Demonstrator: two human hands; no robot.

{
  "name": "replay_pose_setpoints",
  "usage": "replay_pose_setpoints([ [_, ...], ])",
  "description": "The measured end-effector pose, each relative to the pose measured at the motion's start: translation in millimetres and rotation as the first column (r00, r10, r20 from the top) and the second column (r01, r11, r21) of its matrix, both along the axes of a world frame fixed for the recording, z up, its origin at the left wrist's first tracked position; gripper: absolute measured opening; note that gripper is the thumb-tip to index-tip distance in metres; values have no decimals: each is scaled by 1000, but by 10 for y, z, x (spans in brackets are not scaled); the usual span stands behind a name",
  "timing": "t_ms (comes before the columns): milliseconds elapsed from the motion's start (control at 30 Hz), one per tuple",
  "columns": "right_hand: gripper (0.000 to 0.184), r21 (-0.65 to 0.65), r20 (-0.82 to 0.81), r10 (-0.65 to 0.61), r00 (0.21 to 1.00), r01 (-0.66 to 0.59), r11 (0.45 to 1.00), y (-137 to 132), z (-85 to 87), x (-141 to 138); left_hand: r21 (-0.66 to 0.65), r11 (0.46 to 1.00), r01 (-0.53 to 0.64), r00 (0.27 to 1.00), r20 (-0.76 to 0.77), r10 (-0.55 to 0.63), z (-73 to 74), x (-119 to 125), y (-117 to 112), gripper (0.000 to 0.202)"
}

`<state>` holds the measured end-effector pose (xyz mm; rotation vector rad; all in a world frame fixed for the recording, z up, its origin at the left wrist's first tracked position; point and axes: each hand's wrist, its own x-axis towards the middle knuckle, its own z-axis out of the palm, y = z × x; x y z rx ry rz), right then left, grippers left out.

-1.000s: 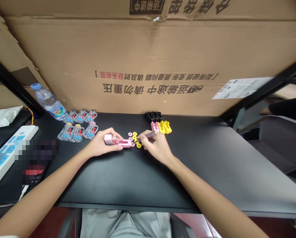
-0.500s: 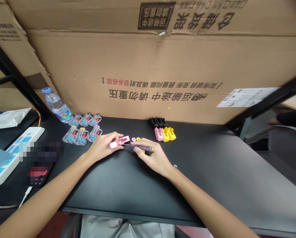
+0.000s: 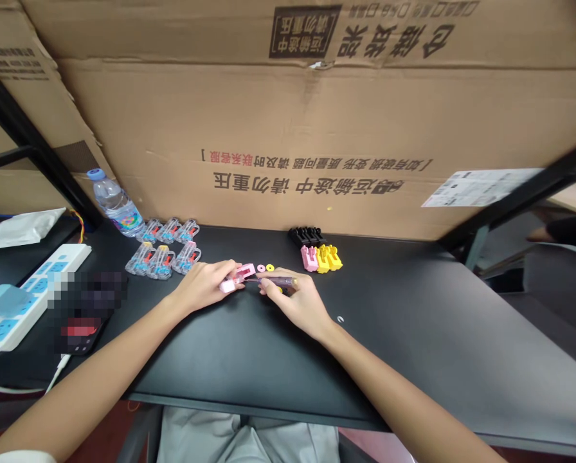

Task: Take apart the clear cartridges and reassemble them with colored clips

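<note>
My left hand is closed around a small pink plastic part with a slot in it and a pale pink end. In my right hand is a slim screwdriver with a see-through purple handle, gripped like a pen. Its thin shaft points left and meets the pink part; exactly where the tip sits is too small to tell. Just beyond the fingers lie a pink ring and a yellow ring. Another yellow piece shows partly under my right hand.
Several clear plastic assemblies stand in two rows at left, beside a water bottle. Pink and yellow parts and black ones sit behind my right hand. A power strip, a phone and a small white clip lie about.
The pink part has tilted slightly in my left hand, and both hands stay close together. The screwdriver's handle lies a little higher. The whole view has shifted slightly.
</note>
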<state>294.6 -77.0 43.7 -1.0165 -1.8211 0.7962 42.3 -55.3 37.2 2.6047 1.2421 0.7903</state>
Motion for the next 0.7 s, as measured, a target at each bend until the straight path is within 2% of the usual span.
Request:
replay_pose_setpoints([
  [100,22,89,60,5,998,-11,996,-6,34,-19,36,999,-10,999,-42,11,4,2,-4,25],
  [200,22,115,76,10,997,-19,993,-12,56,-49,66,998,-16,997,-79,21,8,8,-8,24],
  [400,29,-35,-21,-82,996,81,996,-7,-26,-128,119,992,-36,980,-189,59,18,42,-35,20],
  [533,33,-141,-93,-82,992,69,988,13,-74,-138,113,992,-64,971,-224,88,47,61,-60,19],
  [633,35,-194,-107,-99,989,77,978,23,-72,-112,58,998,-40,979,-200,51,78,41,-59,31],
  [700,34,-176,-74,-112,991,98,979,23,-61,-90,17,1000,-27,989,-146,29,94,9,-46,41],
])
